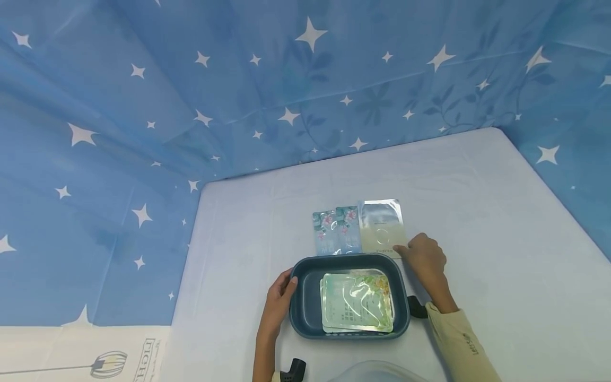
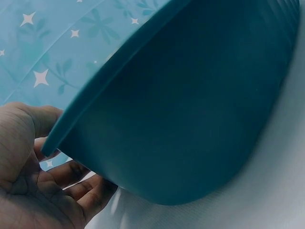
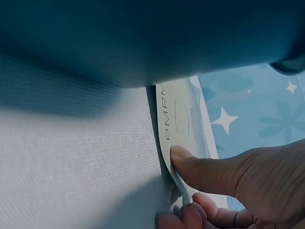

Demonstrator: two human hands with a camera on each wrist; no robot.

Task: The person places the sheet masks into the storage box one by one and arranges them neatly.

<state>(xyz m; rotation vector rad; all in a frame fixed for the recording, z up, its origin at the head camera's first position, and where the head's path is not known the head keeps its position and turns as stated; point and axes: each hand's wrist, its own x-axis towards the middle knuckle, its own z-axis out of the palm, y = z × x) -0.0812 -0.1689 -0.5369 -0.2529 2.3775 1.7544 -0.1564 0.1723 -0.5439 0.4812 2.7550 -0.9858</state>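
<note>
A dark teal plastic basin [image 1: 306,300] stands on the white-covered table with overlapping green face mask packets [image 1: 355,302] lying in it. My left hand [image 1: 277,301] holds the basin's left end; in the left wrist view its thumb lies over the rim and its fingers are beneath, against the outer wall. Beyond the basin's right side, my right hand [image 1: 426,261] pinches the near right corner of a silver and pale yellow face mask packet [image 1: 381,223]. Its thumb presses the printed face in the right wrist view, and the corner bends up there.
Two blue floral packets [image 1: 350,233] lie side by side, touching the silver one, behind the basin. A translucent rounded container [image 1: 377,371] shows at the front edge. Blue star-patterned cloth [image 1: 286,79] hangs behind and left of the table.
</note>
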